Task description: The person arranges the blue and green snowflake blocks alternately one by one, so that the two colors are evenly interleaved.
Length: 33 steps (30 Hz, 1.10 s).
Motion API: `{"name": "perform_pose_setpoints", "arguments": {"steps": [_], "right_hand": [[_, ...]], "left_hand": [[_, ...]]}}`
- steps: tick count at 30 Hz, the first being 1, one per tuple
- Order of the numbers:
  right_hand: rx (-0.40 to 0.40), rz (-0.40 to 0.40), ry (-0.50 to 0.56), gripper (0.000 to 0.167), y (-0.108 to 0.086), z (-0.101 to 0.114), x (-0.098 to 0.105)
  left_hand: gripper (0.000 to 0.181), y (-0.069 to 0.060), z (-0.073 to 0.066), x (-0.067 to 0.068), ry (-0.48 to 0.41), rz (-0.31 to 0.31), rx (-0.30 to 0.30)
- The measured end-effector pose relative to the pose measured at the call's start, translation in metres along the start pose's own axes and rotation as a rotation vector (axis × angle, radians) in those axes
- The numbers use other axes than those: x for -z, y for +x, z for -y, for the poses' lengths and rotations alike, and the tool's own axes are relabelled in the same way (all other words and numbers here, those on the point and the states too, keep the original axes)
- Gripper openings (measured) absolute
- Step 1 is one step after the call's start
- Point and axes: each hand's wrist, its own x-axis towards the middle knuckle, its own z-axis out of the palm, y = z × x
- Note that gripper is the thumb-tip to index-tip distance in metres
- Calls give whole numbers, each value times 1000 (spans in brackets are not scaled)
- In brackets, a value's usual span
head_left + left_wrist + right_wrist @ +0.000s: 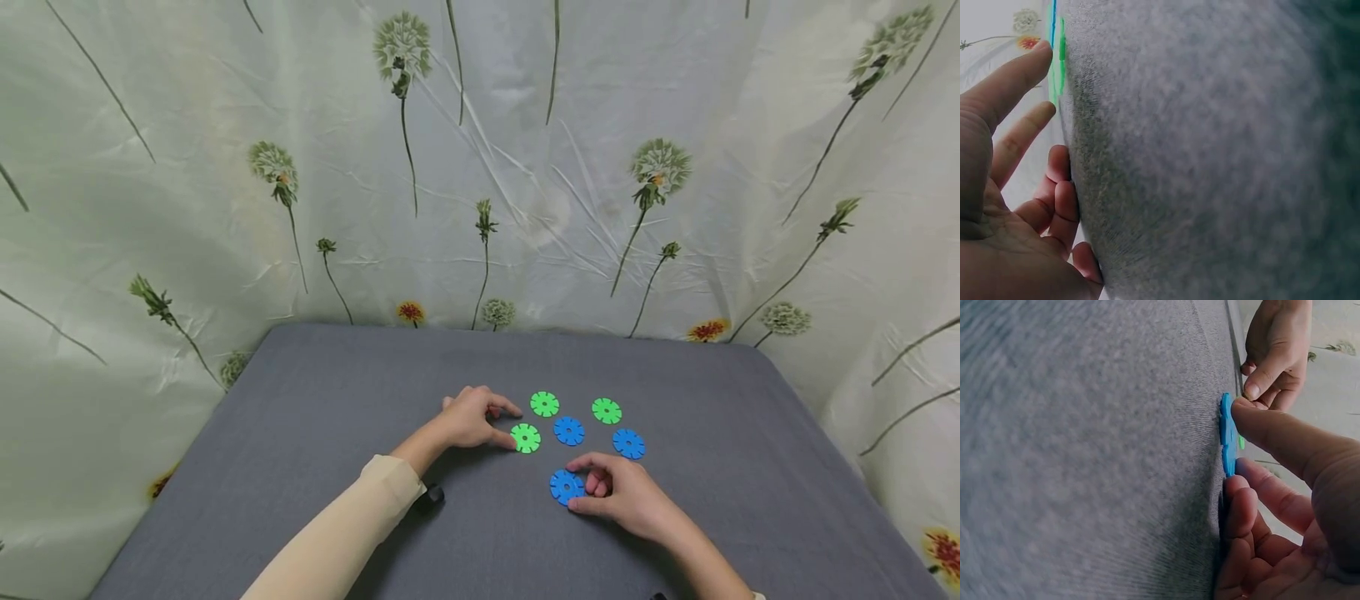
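Note:
Thumb and index finger of the right hand point(618, 496) point(1291, 519) pinch a blue notched disc point(564, 487) point(1228, 434) by opposite edges, low at the table surface. The left hand point(472, 418) point(1016, 162) point(1280, 353) is beside a green notched disc point(527, 438), its thumb tip at the disc's left edge and its index finger extended above it, not closed round it. Behind lie two more green discs point(544, 404) point(607, 411) and two blue ones point(569, 431) point(628, 444), all flat and apart.
A dark grey cloth point(337, 392) covers the table. Behind and at both sides hangs a pale curtain point(525, 167) with dandelion prints. A small black object point(430, 497) shows by the left sleeve point(345, 525).

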Motion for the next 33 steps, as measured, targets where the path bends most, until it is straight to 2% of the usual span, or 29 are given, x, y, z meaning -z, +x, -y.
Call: {"name": "perform_pose_setpoints", "arguments": {"steps": [7, 20, 33], "right_hand": [[7, -18, -26, 40, 2, 0, -3], [-4, -39, -34, 37, 0, 1, -6], [-22, -49, -48, 37, 1, 3, -6]], "left_hand": [[43, 1, -1, -4, 20, -4, 22], [50, 1, -3, -7, 63, 10, 1], [41, 7, -12, -9, 81, -3, 38]]}}
